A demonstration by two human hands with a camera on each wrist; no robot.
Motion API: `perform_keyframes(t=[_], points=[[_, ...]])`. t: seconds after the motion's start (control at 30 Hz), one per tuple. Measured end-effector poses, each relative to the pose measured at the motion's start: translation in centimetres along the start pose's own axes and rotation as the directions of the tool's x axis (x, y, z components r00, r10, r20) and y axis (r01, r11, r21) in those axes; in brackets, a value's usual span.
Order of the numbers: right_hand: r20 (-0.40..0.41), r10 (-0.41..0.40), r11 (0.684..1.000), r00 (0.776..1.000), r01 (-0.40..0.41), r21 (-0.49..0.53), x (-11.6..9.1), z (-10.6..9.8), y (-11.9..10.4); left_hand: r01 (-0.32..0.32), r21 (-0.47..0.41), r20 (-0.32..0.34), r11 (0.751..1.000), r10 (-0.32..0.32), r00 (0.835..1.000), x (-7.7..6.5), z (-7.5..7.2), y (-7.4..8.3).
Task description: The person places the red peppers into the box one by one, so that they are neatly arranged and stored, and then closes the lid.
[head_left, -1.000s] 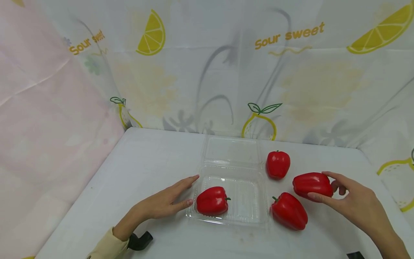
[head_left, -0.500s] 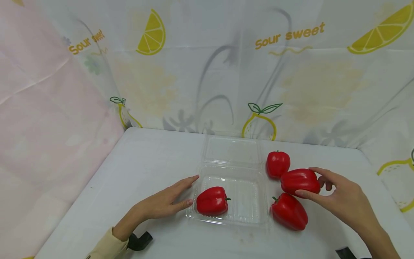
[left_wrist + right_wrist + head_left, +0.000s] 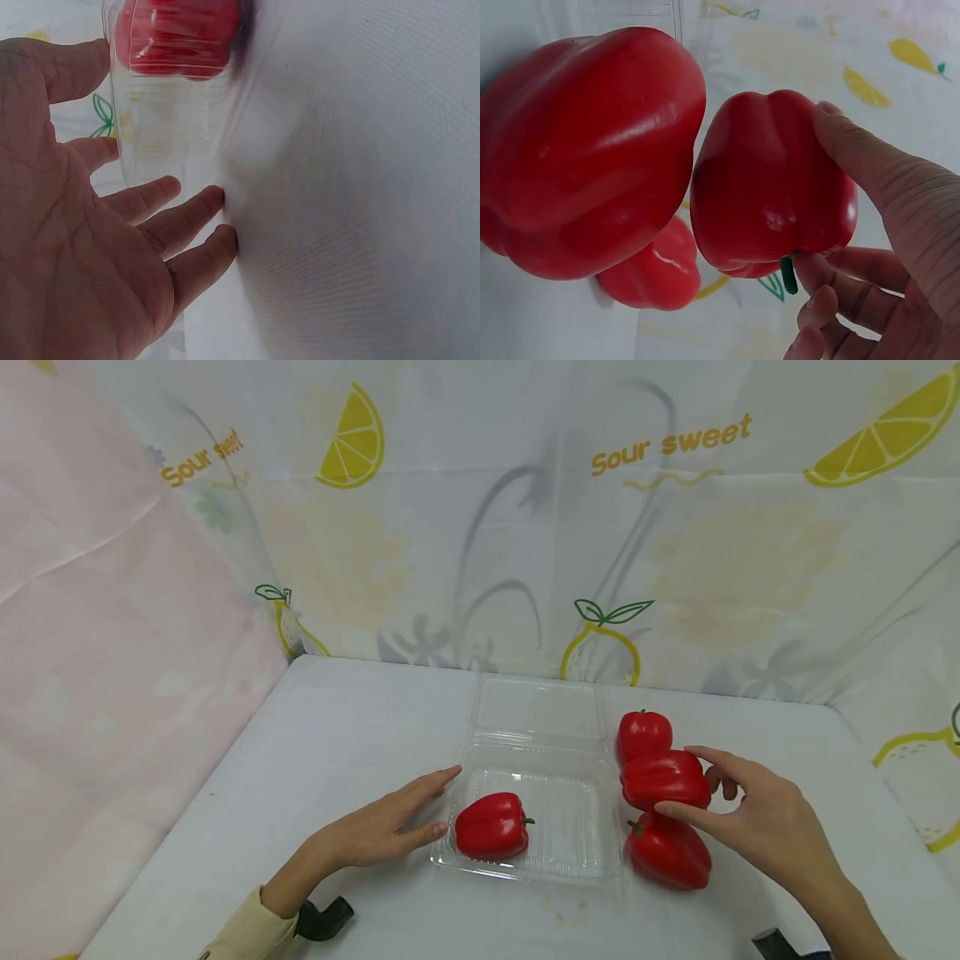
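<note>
My right hand [image 3: 772, 818] pinches a red bell pepper [image 3: 663, 779] between thumb and fingers, just right of a clear plastic clamshell box [image 3: 573, 814]. In the right wrist view, that pepper [image 3: 772, 180] shows a green stem pointing toward the fingers. One bell pepper [image 3: 491, 827] lies on its side in the box's left part. Two more stand outside it: a back pepper [image 3: 643, 733] and a front pepper [image 3: 670, 856], with the held one overlapping both. Spread fingers of my left hand [image 3: 378, 827] touch the box's left edge; the left wrist view shows an open palm [image 3: 82, 255].
The box's lid [image 3: 536, 706] lies folded back toward the rear. A white cloth covers the table [image 3: 360, 718], and a lemon-print curtain [image 3: 450, 527] hangs behind. Black wrist mounts show by the left sleeve [image 3: 322, 918] and near the right wrist.
My right hand has carried its bell pepper leftward toward the box, in between the two loose peppers. The front pepper has shifted very slightly. My left hand stays put.
</note>
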State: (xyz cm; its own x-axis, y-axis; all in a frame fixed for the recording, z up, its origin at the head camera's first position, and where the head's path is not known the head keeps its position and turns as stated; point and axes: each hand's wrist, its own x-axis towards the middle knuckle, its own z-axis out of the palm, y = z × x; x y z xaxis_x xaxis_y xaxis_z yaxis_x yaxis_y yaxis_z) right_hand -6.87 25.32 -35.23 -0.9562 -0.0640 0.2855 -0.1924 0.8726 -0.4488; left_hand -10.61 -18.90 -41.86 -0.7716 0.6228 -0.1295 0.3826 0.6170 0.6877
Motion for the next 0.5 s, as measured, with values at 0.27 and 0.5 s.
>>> perform_keyframes(t=[0.27,0.5], points=[[-0.007,-0.024,1.0,1.0,0.024,0.017,0.1,0.7,-0.9,0.011,-0.006,0.004,1.0,-0.011,1.0,0.0,0.0,0.0],[0.003,-0.052,0.998,0.999,0.051,0.034,0.1,1.5,-1.8,0.012,-0.002,0.003,1.0,-0.012,1.0,0.1,0.0,0.0]])
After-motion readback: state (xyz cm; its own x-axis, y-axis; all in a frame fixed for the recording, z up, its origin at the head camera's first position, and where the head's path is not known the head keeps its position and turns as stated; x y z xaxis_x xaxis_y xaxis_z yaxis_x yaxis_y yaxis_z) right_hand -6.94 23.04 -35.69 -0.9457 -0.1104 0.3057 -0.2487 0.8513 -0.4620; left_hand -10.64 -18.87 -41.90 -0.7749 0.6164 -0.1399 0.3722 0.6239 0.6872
